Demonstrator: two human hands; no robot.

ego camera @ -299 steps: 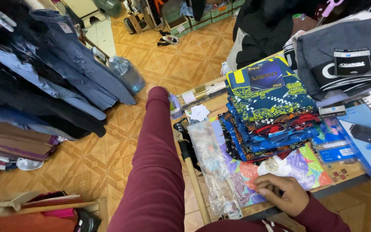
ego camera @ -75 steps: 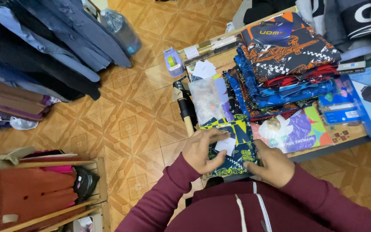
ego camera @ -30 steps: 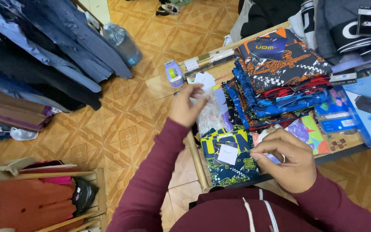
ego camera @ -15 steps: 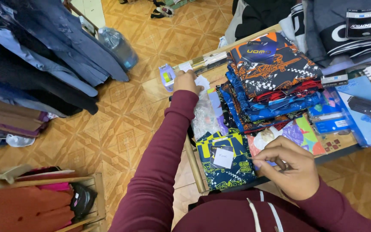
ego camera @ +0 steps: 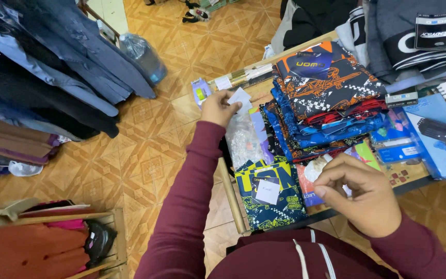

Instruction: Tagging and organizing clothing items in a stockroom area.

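white paper slips (ego camera: 239, 97) sit pinched in your left hand (ego camera: 216, 108) above the clear plastic bag (ego camera: 242, 139). your right hand (ego camera: 360, 199) curls closed, fingertips together, beside the folded navy-and-yellow patterned garment (ego camera: 272, 194) with a white tag (ego camera: 268, 191) at the table's (ego camera: 414, 181) near edge.

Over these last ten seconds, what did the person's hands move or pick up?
The blue-and-yellow folded garment came off the top of the stack to the table edge and now bears a white slip. The left hand reached out and took a white card. The right hand lifted, fingers pinched. The stack's other garments stayed.
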